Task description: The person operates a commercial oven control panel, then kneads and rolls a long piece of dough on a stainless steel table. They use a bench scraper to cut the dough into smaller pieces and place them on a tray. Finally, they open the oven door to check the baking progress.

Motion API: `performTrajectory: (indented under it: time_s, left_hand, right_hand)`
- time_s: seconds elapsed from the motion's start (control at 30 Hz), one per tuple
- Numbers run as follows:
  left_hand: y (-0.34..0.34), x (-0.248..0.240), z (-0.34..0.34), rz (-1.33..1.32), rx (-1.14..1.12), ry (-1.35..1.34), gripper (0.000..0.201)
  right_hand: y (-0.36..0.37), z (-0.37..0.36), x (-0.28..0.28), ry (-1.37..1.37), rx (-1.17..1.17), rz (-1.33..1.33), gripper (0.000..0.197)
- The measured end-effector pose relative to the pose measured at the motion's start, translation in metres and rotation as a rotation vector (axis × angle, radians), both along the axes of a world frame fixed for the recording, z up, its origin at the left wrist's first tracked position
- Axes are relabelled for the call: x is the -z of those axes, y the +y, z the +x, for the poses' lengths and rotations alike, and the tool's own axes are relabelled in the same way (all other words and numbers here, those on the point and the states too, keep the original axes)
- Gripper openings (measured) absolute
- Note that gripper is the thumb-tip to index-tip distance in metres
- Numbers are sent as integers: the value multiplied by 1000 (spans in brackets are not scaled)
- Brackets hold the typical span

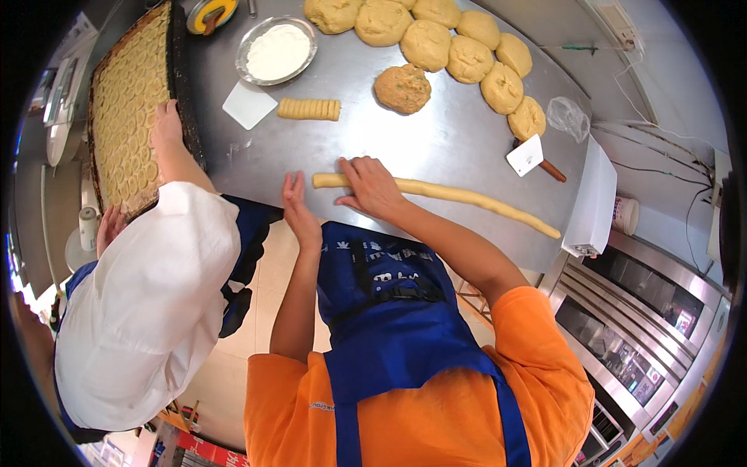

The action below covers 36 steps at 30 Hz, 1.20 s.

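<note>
A long dough rope (pixel 467 199) lies across the steel table in front of me, slanting toward the near right. My right hand (pixel 372 187) is over its left part, fingers on the far side and thumb on the near side. Just left of the rope's cut end, my left hand (pixel 302 212) is held edge-on with its fingers stretched out, apart from the dough and holding nothing. Farther back sits a row of cut dough slices (pixel 309 109), beside a white dough scraper (pixel 250 104).
A bowl of flour (pixel 278 50), a browner dough lump (pixel 402 89) and several dough balls (pixel 426 44) stand farther back. Another white scraper (pixel 525 156) lies at right. On the left, a co-worker in a white sleeve (pixel 156 288) touches a tray of dough pieces (pixel 128 117).
</note>
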<state>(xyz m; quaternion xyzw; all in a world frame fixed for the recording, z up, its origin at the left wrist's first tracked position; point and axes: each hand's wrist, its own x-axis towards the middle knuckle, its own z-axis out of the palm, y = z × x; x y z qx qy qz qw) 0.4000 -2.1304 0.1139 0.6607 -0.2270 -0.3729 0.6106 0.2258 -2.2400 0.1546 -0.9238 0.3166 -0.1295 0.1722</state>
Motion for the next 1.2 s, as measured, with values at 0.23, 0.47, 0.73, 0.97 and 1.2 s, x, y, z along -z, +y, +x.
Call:
performTrajectory:
  time_s: [0.23,0.47,0.73,0.97,1.2]
  left_hand:
    - [-7,-8,-11,79,137,69,77]
    - [-19,-26,-2,-64,-68,549,87]
    - [-60,-2,-24,-20,-47,683,70]
    - [-72,13,-36,149,-98,337,49]
    - [-92,-28,-66,-91,506,-1203,41]
  right_hand:
    - [-5,50,40,148,-206,-134,44]
    - [-5,51,15,-107,-21,187,39]
    - [18,-11,-27,-320,224,101,57]
    - [81,-141,-18,-305,695,324,52]
    - [41,-150,-16,20,718,98,66]
